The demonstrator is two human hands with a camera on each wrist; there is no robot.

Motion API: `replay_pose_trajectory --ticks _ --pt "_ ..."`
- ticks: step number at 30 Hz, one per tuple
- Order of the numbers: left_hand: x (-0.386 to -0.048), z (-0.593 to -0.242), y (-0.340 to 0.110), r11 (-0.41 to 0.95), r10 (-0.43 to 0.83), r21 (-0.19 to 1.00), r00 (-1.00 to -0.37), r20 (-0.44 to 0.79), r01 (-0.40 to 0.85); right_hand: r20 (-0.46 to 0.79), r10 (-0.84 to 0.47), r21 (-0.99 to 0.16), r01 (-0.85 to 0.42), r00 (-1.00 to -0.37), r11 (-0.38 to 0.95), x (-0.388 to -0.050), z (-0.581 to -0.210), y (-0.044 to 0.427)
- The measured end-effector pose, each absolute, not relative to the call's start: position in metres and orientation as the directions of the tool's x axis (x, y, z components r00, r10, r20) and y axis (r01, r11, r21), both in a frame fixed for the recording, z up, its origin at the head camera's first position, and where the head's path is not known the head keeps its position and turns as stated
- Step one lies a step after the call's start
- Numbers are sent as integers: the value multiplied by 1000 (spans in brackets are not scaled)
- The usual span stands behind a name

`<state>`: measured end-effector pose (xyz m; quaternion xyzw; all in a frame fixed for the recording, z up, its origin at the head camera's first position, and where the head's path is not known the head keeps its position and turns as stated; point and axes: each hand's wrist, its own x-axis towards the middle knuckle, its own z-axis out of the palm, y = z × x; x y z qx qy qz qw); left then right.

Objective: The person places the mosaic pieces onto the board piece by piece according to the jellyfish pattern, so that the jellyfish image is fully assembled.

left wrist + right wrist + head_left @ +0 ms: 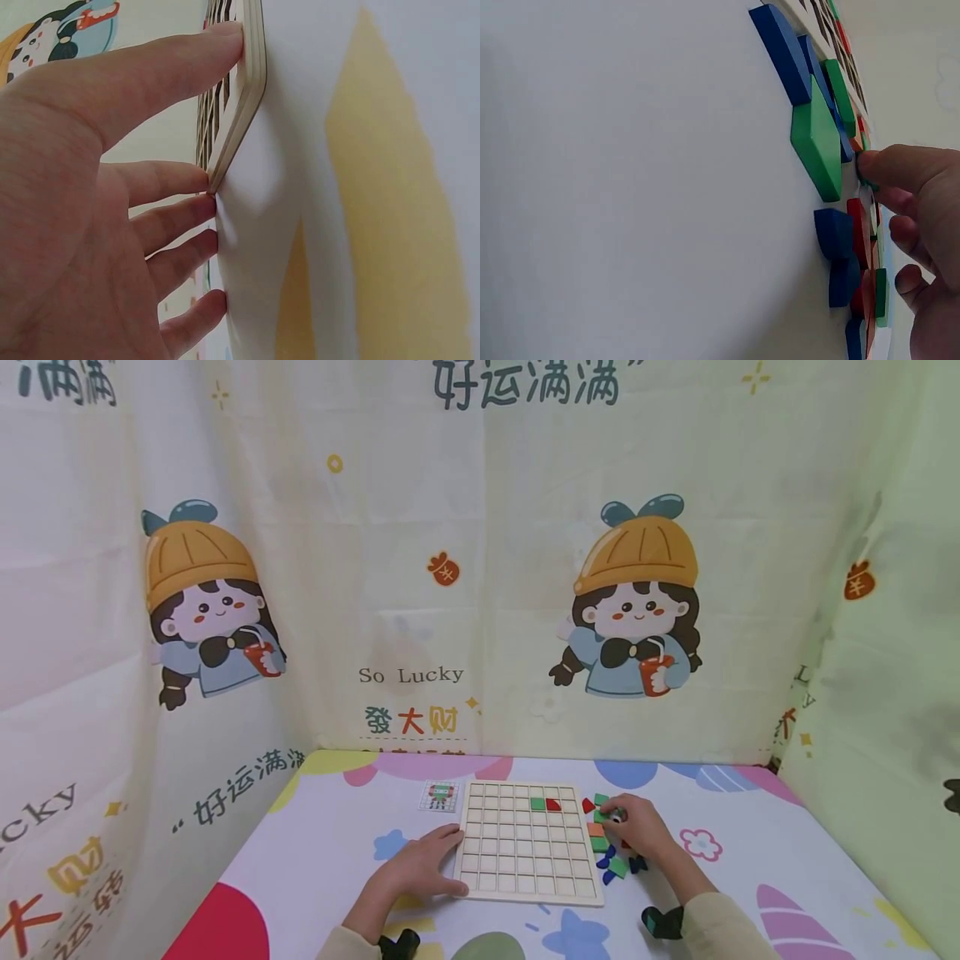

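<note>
A wooden grid board (528, 847) lies on the table, with a green square block (538, 804) and a red block (552, 805) side by side in its upper rows. My left hand (427, 864) rests along the board's left edge, thumb on the near corner and fingers spread, as the left wrist view shows. To the right of the board my right hand (637, 828) is among loose coloured blocks. Its thumb and forefinger pinch a small green block (864, 178), mostly hidden by the fingertips. Nearby lie a green diamond-shaped block (817, 139) and a blue block (784, 52).
A small pattern card (439, 796) with a figure on a grid lies behind the board's left side. Loose blocks, among them an orange one (595, 830) and a dark blue one (638, 864), sit against the board's right edge. A printed curtain (510, 610) stands behind.
</note>
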<state>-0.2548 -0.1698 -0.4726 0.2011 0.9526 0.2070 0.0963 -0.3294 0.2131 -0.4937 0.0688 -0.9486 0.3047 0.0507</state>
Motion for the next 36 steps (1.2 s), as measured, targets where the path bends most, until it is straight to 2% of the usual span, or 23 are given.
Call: replay_pose_trajectory --ticks 7,15,20,29,36 --pt "-255 -474 -169 836 409 446 -905 -116 320 179 -79 -614 -174 -981 770 -331 -494 211" --pt "-257 -478 -167 841 411 435 -903 -125 322 137 -51 -674 -131 -989 728 -331 -499 195" --pt "-258 -477 -168 843 405 434 -906 -122 318 158 -76 -702 -166 -984 692 -336 -498 178" --pt "-258 -477 -168 842 410 428 -905 -112 328 153 -93 -682 -173 -984 710 -344 -500 155" --pt "-256 -477 -169 845 403 427 -908 -115 321 218 -112 -665 -232 -970 710 -347 -500 145"
